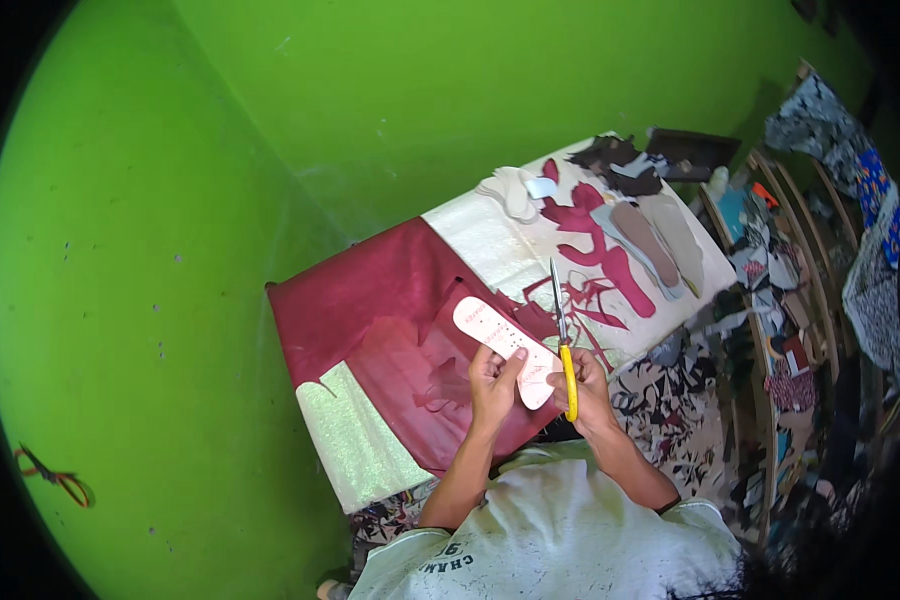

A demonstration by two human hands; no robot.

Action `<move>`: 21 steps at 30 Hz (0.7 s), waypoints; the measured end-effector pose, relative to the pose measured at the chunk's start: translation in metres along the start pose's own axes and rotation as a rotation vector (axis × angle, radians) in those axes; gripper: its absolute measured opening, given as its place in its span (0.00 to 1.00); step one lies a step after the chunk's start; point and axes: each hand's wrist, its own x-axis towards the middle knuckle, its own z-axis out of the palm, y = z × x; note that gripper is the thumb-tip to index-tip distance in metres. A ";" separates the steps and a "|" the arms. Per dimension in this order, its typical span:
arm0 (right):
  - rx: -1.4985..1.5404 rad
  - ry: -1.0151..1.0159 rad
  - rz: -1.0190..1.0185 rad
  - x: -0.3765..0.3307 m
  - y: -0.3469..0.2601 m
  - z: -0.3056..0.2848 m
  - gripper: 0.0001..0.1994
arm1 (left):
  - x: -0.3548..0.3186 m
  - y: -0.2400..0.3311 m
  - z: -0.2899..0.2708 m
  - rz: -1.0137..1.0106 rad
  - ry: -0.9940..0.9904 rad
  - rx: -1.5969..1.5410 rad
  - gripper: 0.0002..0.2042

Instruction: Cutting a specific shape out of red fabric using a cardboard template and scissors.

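In front of my body I hold a pale, shoe-sole-shaped insole board point(490, 324) with small dark marks and reddish print. My left hand point(492, 388) is closed on its near left edge, thumb on top. Yellow-handled scissors point(569, 378) are in my right hand point(592, 393), their blades pointing away from me. The fingers of that hand also reach the near right end of the insole board. Whether the scissor blades are apart is hard to make out. Beneath lies dark red sheet material point(370, 265), spread over the table.
Cut red pieces point(625, 283) and thin strips lie at the table's right. Grey and brown sole shapes point(645, 240) sit beyond them, near white pieces point(510, 192). A cluttered shelf point(785, 300) stands right; scraps point(670, 400) cover the floor. Green walls point(150, 250) border the table.
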 end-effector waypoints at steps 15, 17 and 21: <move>0.026 -0.296 -0.099 -0.001 -0.019 -0.082 0.13 | 0.027 -0.011 0.035 0.035 0.026 -0.013 0.13; -0.141 -0.375 -0.073 0.001 -0.024 -0.100 0.17 | 0.030 -0.011 0.043 0.037 0.036 -0.009 0.15; -0.015 -0.419 0.028 0.000 -0.030 -0.114 0.14 | 0.037 -0.012 0.064 0.092 -0.005 -0.009 0.18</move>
